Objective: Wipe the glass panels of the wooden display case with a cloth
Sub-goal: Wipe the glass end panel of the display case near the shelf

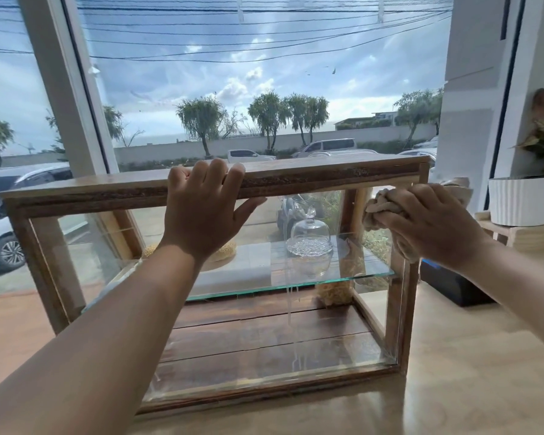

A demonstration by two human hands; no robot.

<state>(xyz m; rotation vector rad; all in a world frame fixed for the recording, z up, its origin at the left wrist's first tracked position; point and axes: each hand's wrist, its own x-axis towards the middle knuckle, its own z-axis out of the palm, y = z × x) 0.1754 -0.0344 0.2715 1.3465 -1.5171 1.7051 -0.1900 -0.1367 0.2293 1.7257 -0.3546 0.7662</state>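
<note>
Rightward, the right hand point(431, 224) bunches the cloth point(380, 211) in its grip against the case point(91, 196); left hand point(201, 211) clasps its top.

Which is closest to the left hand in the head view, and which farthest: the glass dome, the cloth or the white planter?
From the left hand, holding the case by its top rail:
1. glass dome, inside the case, on the glass shelf.
2. cloth, bunched in the right hand at the case's right corner.
3. white planter, beyond the case, far right.
</note>
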